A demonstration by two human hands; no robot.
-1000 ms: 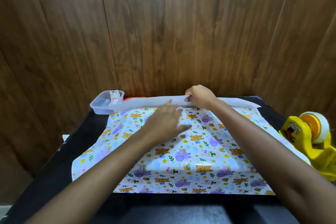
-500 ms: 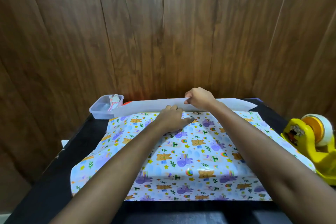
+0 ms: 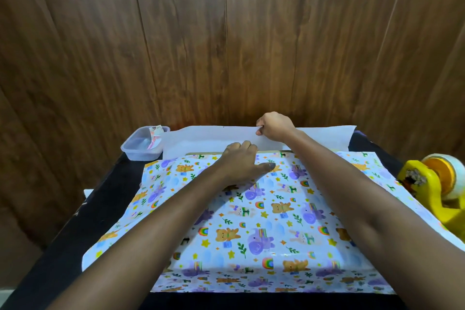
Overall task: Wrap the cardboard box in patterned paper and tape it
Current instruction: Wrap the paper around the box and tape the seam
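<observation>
Item 1. Patterned paper point(image 3: 264, 229): glossy sheet printed with bears, elephants, rainbows and stars. It lies print side up across the black table point(image 3: 83, 234) and is draped over the box. The far flap point(image 3: 206, 138) stands raised, with its white underside facing the camera.

Item 2. Cardboard box point(image 3: 203, 152): almost wholly covered by the sheet. Only a thin tan strip of its far edge shows, between the printed surface and the raised flap.

Item 3. Left hand point(image 3: 239, 163): rests palm down on the paper at the box's far edge. Fingers lie close together, thumb point(image 3: 268, 166) stretched out to the right. Fingertips cannot be seen.

Item 4. Right hand point(image 3: 276, 126): pinches the top edge of the raised flap between thumb and curled fingers, near the flap's middle.

Item 5. Clear plastic container point(image 3: 141, 151): far left corner, just beside the flap, with a small printed packet point(image 3: 154, 136) inside.

Item 6. Yellow tape dispenser point(image 3: 427, 199): right edge, carrying a tape roll point(image 3: 450, 173).

Item 7. Wood-panel wall point(image 3: 226, 45): behind the table.
</observation>
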